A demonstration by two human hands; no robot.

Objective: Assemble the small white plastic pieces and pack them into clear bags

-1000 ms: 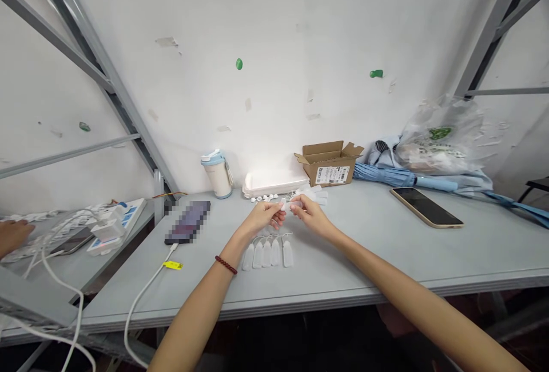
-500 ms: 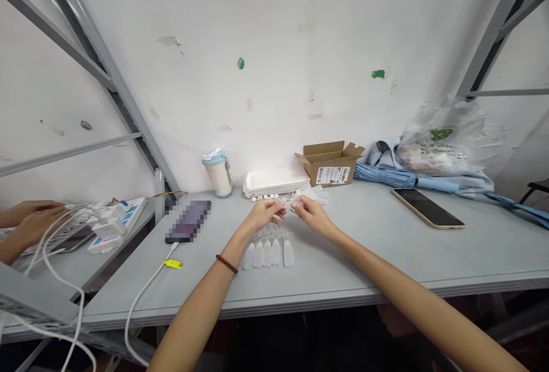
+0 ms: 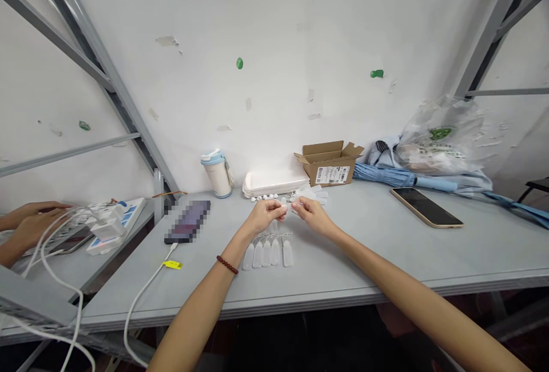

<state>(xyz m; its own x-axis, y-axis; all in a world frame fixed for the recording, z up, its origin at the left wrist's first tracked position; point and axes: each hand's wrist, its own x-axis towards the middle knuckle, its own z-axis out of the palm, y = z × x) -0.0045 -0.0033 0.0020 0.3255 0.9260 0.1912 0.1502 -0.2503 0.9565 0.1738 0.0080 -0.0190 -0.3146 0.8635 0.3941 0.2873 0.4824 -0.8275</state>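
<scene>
My left hand and my right hand meet above the grey table, fingers pinched together on a small translucent plastic bottle held between them. Just below the hands, several small white squeeze bottles lie side by side in a row on the table. Small white caps are scattered behind the hands, in front of a white tray. A red bead bracelet sits on my left wrist.
A cup with a blue lid, an open cardboard box, a blue umbrella, a plastic bag and a phone stand around. A dark phone with a white cable lies left. Another person's hands rest by a power strip.
My hands stay nearly still, working the small bottle between the fingers. The other person's hands at the far left moved further into view and settled near the cables.
</scene>
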